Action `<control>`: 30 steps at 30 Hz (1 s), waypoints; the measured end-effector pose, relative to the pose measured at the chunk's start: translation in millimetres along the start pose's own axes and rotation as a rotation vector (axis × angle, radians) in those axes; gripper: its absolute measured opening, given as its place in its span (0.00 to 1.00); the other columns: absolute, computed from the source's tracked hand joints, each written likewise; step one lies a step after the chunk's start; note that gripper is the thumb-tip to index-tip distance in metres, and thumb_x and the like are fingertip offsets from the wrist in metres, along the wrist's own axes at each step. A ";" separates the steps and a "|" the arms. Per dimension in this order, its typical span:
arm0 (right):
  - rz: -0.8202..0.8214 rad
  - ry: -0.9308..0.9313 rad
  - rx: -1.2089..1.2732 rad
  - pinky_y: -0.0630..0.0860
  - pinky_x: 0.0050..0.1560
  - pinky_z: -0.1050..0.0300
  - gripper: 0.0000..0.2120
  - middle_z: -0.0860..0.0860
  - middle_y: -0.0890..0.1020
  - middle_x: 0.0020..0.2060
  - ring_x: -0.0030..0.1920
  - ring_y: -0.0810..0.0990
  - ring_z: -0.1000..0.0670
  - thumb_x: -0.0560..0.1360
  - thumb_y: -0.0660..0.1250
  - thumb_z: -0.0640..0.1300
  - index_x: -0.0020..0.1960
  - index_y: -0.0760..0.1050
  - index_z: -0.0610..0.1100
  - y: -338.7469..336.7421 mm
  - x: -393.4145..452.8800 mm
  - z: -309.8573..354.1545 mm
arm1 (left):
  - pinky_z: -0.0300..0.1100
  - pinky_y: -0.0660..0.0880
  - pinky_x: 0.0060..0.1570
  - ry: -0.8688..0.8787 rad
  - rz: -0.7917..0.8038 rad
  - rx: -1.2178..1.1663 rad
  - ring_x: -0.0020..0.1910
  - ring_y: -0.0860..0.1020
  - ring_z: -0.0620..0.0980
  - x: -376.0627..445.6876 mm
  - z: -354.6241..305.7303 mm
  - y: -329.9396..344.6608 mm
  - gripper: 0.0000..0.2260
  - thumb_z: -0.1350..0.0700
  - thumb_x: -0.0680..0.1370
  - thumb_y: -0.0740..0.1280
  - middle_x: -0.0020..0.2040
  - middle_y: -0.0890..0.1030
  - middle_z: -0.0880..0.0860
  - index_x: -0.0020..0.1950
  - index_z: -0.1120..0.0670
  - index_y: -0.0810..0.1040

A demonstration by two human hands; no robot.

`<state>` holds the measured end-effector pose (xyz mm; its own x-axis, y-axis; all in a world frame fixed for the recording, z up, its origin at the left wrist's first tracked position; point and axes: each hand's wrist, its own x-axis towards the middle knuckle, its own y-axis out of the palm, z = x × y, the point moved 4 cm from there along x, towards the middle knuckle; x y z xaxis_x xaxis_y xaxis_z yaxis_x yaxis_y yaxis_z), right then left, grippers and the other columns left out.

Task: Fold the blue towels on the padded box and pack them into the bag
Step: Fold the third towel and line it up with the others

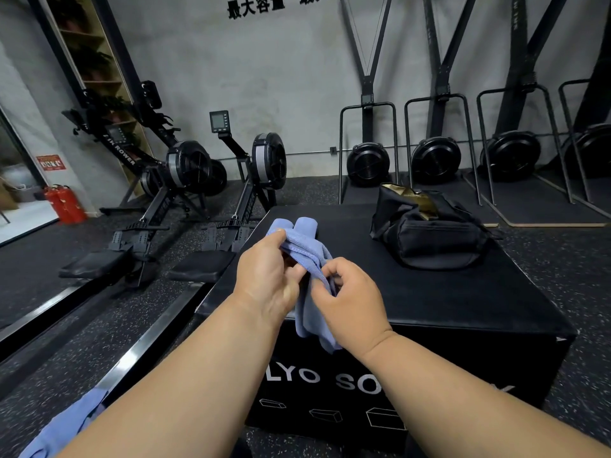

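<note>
Towels in view number two: one blue towel (309,259) pinched by left hand (267,276) and right hand (352,300) above the padded box (429,292); another towel (62,424) lower left. One black bag (429,229) sits on the box.

We see a plain light-blue towel (307,259) against a black padded box (446,292) with white lettering and white box outlines on its front. The bag (429,236) is black with a gold lining, the floor (568,266) is black with pale speckles, and two fire extinguishers (64,203) are red.
</note>
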<state>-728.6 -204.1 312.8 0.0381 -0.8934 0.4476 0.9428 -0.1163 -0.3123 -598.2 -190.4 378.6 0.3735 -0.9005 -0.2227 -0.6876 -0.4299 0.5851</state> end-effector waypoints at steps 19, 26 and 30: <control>0.125 -0.090 -0.058 0.77 0.46 0.52 0.06 0.56 0.80 0.40 0.43 0.78 0.52 0.78 0.70 0.44 0.44 0.76 0.53 -14.8 15.5 2.0 | 0.38 0.69 0.41 0.547 0.347 1.505 0.39 0.76 0.41 -0.1 -1.1 -49.2 0.10 0.46 0.74 0.77 0.41 0.77 0.44 0.38 0.45 0.79; 0.325 0.106 0.080 0.73 0.40 0.59 0.03 0.48 0.82 0.38 0.35 0.74 0.56 0.77 0.72 0.45 0.46 0.78 0.50 -13.0 15.1 -7.4 | 0.40 0.70 0.42 0.578 0.229 1.345 0.40 0.77 0.40 7.7 -12.0 -57.1 0.11 0.46 0.78 0.73 0.44 0.80 0.48 0.40 0.50 0.80; 0.412 0.153 0.085 0.75 0.43 0.51 0.04 0.42 0.83 0.44 0.38 0.77 0.53 0.74 0.71 0.47 0.45 0.77 0.48 -11.8 10.1 -13.3 | 0.43 0.68 0.36 0.551 0.114 1.197 0.32 0.69 0.43 3.6 -15.6 -59.7 0.22 0.44 0.78 0.73 0.35 0.73 0.48 0.39 0.60 0.71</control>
<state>-743.7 -217.5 309.9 0.3733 -0.9121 0.1693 0.8832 0.2936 -0.3656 -546.1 -167.0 355.0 0.2839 -0.9134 0.2918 -0.7473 -0.4015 -0.5295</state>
